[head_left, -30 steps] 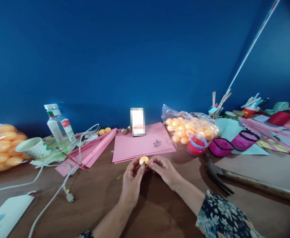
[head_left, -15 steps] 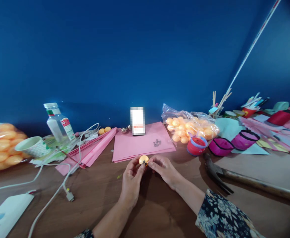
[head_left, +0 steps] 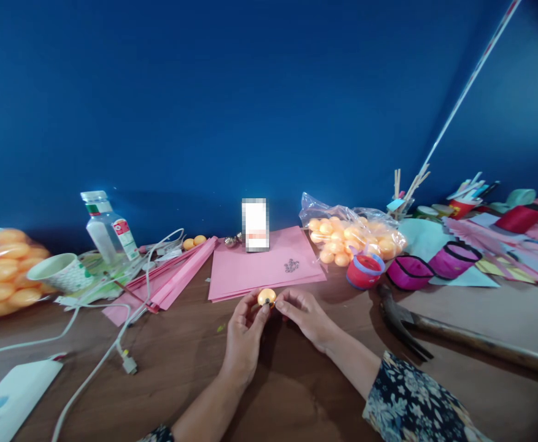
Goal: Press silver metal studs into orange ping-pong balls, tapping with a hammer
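My left hand (head_left: 245, 331) is closed around an orange ping-pong ball (head_left: 266, 296), held just in front of the pink paper sheets (head_left: 254, 273). A small dark piece sits between the thumb tip and the ball; its kind is too small to make out. My right hand (head_left: 306, 316) is at the ball's right side, thumb and forefinger pinched together. Whatever lies between those fingertips is too tiny to name. On the pink sheets rests a little heap of small dark metal rings (head_left: 291, 266).
A hammer (head_left: 471, 337) lies at the right. Bags of orange balls (head_left: 337, 236) stand behind it and at far left. White cables (head_left: 119, 334), a bottle (head_left: 105, 230) and a paper cup (head_left: 61, 273) occupy the left. A blurred upright screen (head_left: 256, 224) stands centrally.
Almost nothing differs; both hands and the ball keep their places, with at most a tiny shift of the fingertips.
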### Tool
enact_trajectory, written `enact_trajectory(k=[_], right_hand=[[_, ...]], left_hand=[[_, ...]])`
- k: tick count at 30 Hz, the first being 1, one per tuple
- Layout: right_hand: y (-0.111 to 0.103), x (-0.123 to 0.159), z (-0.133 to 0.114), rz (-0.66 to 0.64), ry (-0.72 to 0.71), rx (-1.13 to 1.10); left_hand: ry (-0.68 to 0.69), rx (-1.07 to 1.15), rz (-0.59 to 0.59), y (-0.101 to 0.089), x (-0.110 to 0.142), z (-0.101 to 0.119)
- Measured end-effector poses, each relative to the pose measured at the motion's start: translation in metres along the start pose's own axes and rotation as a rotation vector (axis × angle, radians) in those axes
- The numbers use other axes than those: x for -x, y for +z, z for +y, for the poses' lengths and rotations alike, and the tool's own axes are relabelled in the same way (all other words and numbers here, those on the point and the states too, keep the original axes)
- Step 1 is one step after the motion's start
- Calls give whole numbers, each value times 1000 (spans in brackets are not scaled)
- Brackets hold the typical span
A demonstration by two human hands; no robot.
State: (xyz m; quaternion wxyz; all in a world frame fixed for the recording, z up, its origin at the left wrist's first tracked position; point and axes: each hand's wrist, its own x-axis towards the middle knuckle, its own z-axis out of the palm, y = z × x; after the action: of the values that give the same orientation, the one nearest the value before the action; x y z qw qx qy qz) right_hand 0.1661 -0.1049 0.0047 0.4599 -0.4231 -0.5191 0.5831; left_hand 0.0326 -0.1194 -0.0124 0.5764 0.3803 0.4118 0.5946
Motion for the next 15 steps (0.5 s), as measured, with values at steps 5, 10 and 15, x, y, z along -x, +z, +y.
enact_trajectory(k=[5, 10, 15], right_hand=[[1, 0, -1, -3, -1, -6], [0, 0, -1, -3, -4, 5], [-1, 0, -2, -12, -6, -11]], left_hand=[[-14, -9, -15, 0, 0, 0], [-9, -3, -27, -2, 0, -2], [-9, 1, -24, -2, -1, -3]])
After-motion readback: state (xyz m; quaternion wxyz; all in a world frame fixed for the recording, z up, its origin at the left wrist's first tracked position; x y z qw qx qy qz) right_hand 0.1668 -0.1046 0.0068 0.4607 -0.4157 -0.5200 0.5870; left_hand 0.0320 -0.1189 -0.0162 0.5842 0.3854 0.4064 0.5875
